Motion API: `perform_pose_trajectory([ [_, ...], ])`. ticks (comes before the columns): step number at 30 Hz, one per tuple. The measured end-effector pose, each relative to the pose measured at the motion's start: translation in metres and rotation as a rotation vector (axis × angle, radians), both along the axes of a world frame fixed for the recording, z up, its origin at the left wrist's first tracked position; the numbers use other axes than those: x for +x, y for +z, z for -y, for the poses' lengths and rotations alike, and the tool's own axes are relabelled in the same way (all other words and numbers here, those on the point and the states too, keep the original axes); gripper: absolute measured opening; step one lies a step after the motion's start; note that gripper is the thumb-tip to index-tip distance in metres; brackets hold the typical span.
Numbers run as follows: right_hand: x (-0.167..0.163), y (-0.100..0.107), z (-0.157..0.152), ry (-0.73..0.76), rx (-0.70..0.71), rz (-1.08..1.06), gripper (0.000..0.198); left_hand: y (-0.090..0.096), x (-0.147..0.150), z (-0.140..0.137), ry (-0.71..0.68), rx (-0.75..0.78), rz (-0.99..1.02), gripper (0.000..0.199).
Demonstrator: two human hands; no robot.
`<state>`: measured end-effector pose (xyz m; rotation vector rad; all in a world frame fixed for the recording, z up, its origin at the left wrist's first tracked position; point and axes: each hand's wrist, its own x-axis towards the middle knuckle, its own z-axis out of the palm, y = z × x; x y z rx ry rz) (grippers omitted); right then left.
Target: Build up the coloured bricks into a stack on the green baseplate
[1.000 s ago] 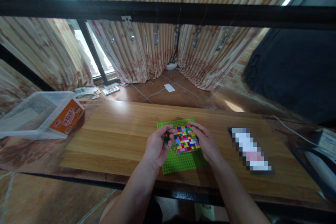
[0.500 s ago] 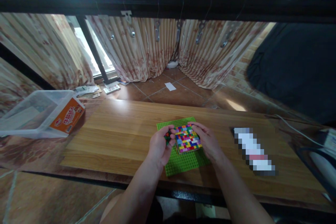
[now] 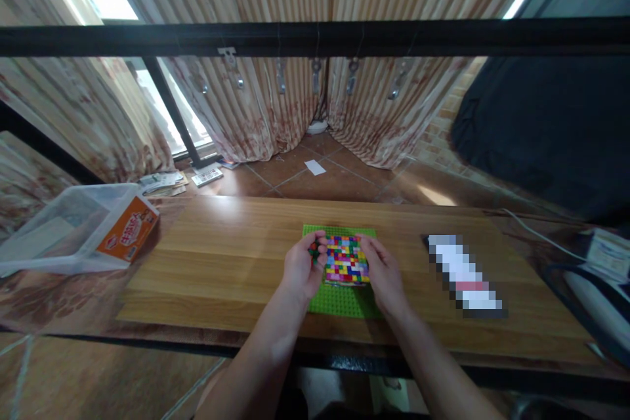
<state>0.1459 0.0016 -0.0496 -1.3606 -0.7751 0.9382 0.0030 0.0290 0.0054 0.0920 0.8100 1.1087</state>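
A block of multicoloured toy bricks (image 3: 346, 258) lies over the middle of a green studded baseplate (image 3: 339, 303) on the wooden table. My left hand (image 3: 302, 264) is curled around a few small bricks (image 3: 314, 251), dark green and red, and its fingertips come to the block's left edge. At the opposite side, my right hand (image 3: 384, 270) has its thumb and fingers along the block's right edge, gripping it there. Part of the baseplate is hidden under the block and both hands.
A clear plastic bin (image 3: 81, 226) with an orange label stands to the left. On the right of the wooden table (image 3: 211, 262) lies a pixelated phone-shaped object (image 3: 465, 274). A black bar (image 3: 305, 39) with hanging clips crosses beyond the table.
The baseplate and brick block have turned from a slant to nearly square with the table, my hands moving along with them. The camera view has tilted up slightly.
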Motion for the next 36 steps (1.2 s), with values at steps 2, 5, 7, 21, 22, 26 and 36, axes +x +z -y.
perform_pose_trajectory([
  [2, 0.006, 0.004, 0.003, -0.048, 0.002, 0.061, 0.041, 0.004, 0.001, 0.000, -0.008, 0.003, 0.026, 0.017],
  [5, 0.015, 0.019, 0.006, -0.136, 0.057, 0.276, 0.039, 0.012, 0.001, 0.007, 0.015, 0.005, 0.067, 0.025],
  [7, 0.018, 0.033, 0.010, -0.148, 0.162, 0.464, 0.032, 0.019, 0.001, 0.015, 0.008, 0.018, 0.098, 0.030],
  [21, 0.004, 0.051, 0.029, 0.184, 0.429, 1.036, 0.026, 0.019, 0.017, 0.031, -0.243, 0.126, 0.204, 0.047],
  [22, 0.005, 0.051, 0.029, 0.196, 0.414, 1.063, 0.028, 0.019, 0.017, 0.032, -0.256, 0.128, 0.206, 0.046],
  [26, 0.007, 0.051, 0.028, 0.255, 0.366, 1.131, 0.027, 0.019, 0.021, 0.033, -0.293, 0.141, 0.208, 0.049],
  [36, 0.007, 0.051, 0.026, 0.241, 0.354, 1.029, 0.012, 0.015, 0.021, 0.031, -0.305, 0.132, 0.162, 0.043],
])
